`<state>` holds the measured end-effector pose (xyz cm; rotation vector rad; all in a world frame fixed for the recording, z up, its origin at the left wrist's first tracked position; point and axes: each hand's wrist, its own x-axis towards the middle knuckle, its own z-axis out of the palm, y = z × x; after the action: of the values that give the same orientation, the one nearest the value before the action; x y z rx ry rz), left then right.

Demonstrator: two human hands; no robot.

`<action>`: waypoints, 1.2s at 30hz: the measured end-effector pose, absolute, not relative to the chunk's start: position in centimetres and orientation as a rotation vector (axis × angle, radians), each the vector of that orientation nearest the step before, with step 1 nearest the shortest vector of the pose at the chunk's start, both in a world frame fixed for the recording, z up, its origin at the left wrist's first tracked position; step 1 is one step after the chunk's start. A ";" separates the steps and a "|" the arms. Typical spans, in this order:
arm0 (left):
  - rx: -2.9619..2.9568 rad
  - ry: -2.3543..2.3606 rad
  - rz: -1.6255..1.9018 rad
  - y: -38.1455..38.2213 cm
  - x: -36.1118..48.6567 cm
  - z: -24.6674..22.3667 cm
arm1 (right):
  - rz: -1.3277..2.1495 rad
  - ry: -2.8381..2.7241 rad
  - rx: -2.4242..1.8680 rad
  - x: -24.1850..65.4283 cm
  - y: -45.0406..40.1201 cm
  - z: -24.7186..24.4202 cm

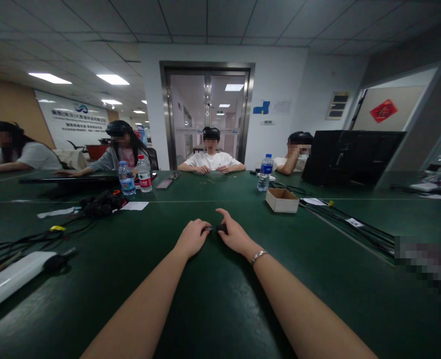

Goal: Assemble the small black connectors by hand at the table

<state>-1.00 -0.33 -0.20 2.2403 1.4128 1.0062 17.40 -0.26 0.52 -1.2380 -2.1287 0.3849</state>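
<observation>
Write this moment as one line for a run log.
left hand: at small dark object | right hand: at second dark object, grips unclear | hands: apart | surface: green table | ahead, right: open box

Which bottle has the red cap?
The red-labelled bottle, left side, just right of a blue-capped bottle. The third bottle, by the open box, is blue-capped too.

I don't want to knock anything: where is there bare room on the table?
Bare table lies between the left forearm and right forearm, between the left hand and the black tangle, and between the right hand and the open box. It looks crowded around the two bottles on the left and along the cables right of the box.
</observation>
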 end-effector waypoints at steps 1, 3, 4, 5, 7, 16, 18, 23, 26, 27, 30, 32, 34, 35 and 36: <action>2.188 1.412 1.026 -0.3 -1.2 -0.2 | 0.438 -2.052 -1.242 17.5 0.0 0.3; 2.047 1.390 1.067 -0.2 -1.4 -0.4 | 0.502 -1.954 -1.243 17.4 0.5 -0.1; 1.974 1.371 1.091 -0.1 -1.5 -0.4 | 0.509 -1.940 -1.235 17.3 0.6 -0.2; 1.911 1.351 1.116 -0.1 -1.5 -0.5 | 0.505 -1.949 -1.220 17.2 0.6 -0.3; 1.841 1.317 1.150 0.0 -1.5 -0.6 | 0.477 -2.000 -1.175 17.0 0.6 -0.3; 1.895 1.349 1.044 -0.3 -1.5 -0.1 | 0.521 -1.966 -1.205 17.0 1.0 -0.5; 1.893 1.346 1.043 -0.3 -1.5 -0.1 | 0.494 -1.976 -1.193 17.0 1.1 -0.6; 1.873 1.357 1.035 -0.5 -1.4 0.2 | 0.472 -1.983 -1.184 17.1 1.1 -0.6; 1.865 1.374 1.013 -0.5 -1.4 0.3 | 0.482 -1.978 -1.186 17.1 1.1 -0.6; 1.868 1.379 1.009 -0.5 -1.4 0.3 | 0.484 -1.977 -1.187 17.1 1.1 -0.6; 1.887 1.388 1.004 -0.3 -1.4 0.1 | 0.478 -1.980 -1.184 17.1 1.2 -0.7; 1.893 1.388 1.002 -0.1 -1.4 -0.1 | 0.473 -1.986 -1.178 17.1 1.1 -0.7; 1.895 1.385 0.998 -0.1 -1.4 -0.1 | 0.471 -1.993 -1.176 17.1 1.1 -0.6; 1.896 1.385 0.994 -0.1 -1.5 -0.1 | 0.469 -1.996 -1.173 17.1 1.1 -0.6; 1.899 1.387 0.989 -0.2 -1.5 0.0 | 0.467 -1.999 -1.169 17.1 1.0 -0.5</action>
<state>-1.45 -0.16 -0.02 1.8987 1.3871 0.9891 17.11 1.04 -0.55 -1.1694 -1.9994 0.4668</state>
